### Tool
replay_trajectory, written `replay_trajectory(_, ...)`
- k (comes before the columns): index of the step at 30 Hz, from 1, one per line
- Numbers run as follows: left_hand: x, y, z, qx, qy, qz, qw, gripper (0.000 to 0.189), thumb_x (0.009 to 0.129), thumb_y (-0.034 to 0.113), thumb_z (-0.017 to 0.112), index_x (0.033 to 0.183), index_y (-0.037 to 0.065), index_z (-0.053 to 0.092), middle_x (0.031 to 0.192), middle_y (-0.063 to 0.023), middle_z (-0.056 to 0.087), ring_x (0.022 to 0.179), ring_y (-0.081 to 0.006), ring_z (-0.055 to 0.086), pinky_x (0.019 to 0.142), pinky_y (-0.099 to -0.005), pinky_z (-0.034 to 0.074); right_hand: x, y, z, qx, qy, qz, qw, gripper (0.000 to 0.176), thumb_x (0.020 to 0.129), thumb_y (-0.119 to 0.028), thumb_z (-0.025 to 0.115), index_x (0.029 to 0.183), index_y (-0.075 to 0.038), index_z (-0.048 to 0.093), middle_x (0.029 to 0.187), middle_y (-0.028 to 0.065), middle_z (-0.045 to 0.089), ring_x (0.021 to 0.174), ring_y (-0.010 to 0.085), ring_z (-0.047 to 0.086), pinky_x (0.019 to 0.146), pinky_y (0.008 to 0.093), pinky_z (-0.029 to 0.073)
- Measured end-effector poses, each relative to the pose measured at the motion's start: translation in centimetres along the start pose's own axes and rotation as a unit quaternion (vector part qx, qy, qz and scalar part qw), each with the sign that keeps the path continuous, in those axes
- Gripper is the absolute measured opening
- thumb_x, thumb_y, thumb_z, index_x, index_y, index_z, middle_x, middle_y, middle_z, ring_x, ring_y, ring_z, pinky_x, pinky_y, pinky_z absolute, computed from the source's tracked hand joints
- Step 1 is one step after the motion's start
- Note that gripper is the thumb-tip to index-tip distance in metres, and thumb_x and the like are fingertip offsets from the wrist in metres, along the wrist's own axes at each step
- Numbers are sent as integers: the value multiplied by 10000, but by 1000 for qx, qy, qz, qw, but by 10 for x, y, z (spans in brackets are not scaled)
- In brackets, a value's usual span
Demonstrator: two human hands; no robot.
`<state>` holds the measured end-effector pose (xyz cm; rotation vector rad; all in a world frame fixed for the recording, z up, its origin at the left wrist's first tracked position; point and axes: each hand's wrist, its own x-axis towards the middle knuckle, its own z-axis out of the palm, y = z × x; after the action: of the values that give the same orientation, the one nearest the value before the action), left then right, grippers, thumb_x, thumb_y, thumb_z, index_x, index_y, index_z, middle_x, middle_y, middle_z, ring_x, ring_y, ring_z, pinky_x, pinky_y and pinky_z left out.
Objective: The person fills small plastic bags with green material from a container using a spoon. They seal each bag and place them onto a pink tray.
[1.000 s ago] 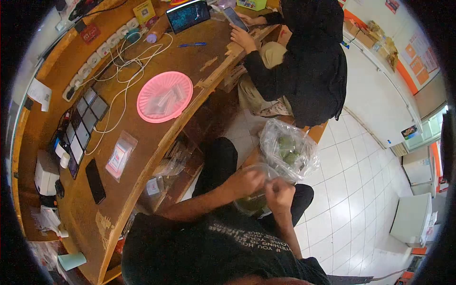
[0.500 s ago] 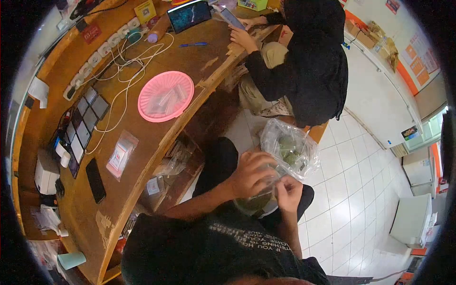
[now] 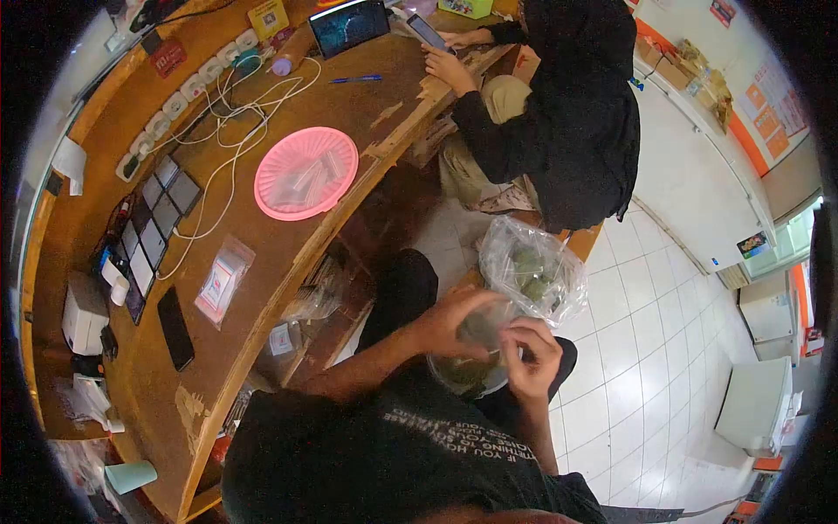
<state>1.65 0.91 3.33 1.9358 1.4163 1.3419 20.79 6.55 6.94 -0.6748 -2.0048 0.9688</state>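
My left hand point(image 3: 458, 323), smeared by motion, curves in a C-shape around a small clear plastic bag point(image 3: 489, 323) above my lap. On the bag's other side, my right hand point(image 3: 531, 354) is closed, thumb and fingers pinched at its edge. Below both hands, a round clear container point(image 3: 470, 374) with green contents rests in my lap, partly covered by the hands. Just beyond lies a larger, open clear bag point(image 3: 572, 293) holding several round green pieces point(image 3: 532, 275); their kind is hard to make out.
Left of me curves a wooden counter point(image 3: 253, 319) with a pink plastic basket point(image 3: 327, 144), a black phone point(image 3: 176, 329), a row of phones point(image 3: 163, 214) and white cables point(image 3: 236, 148). Ahead, a person in black point(image 3: 580, 113) holds a phone point(image 3: 426, 32). White tiled floor point(image 3: 642, 349) lies right.
My left hand has gone from spread fingers to a curve around the clear plastic. My right hand has turned slightly and stays pinched. The larger bag has hardly moved.
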Motion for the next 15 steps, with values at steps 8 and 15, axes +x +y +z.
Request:
replay_trajectory(8,-19,-40,0,-262,31,-281,923,177,895,203,679,966,43,663,923,-36,651,894,-104,590,795,-264,464,6,-2,-13,-3,-10,-25,1000,60,826,19,685,883,18,705,919,155,709,848,258,698,750,322,544)
replay_trajectory(15,-3,15,-1,55,-3,-13,998,561,692,229,854,1188,77,641,1178,-146,644,1122,-206,607,907,-333,474,3,-11,-3,-26,-71,33,997,75,819,1,704,891,23,704,948,156,701,847,263,696,760,323,543)
